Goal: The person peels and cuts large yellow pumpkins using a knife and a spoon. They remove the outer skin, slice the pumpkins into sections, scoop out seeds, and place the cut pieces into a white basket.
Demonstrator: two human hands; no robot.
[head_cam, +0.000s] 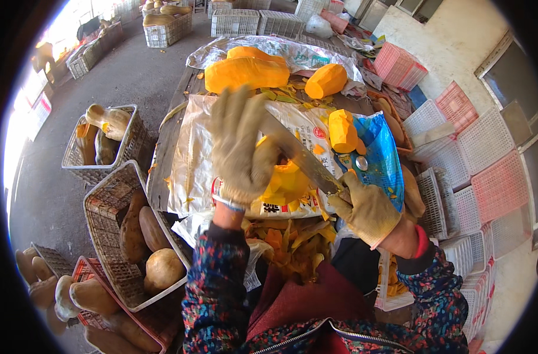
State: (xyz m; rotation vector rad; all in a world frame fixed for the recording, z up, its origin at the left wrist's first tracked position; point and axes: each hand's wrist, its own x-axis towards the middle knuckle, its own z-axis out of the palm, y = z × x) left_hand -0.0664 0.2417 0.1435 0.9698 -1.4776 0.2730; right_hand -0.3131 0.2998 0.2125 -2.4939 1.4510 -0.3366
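My right hand [368,208], in a tan work glove, grips a large knife [306,157] near its handle end. The blade slants up and left across a partly cut piece of peeled orange squash [286,181]. My left hand [240,146], also gloved and blurred, is raised over the left of that piece with its fingers extended. It partly hides the squash and the blade's far end. Printed plastic sacking [191,146] lies under the work. A peeled squash chunk [343,130] sits on the sacking's right part, beside a small shiny metal object [361,163].
Large peeled squashes [246,73] and another peeled piece [326,81] lie at the table's far end. Peelings [291,239] are heaped against my front. Crates of unpeeled squash, including a white-rimmed crate [111,212], stand at left. Stacked crates [485,146] line the right wall.
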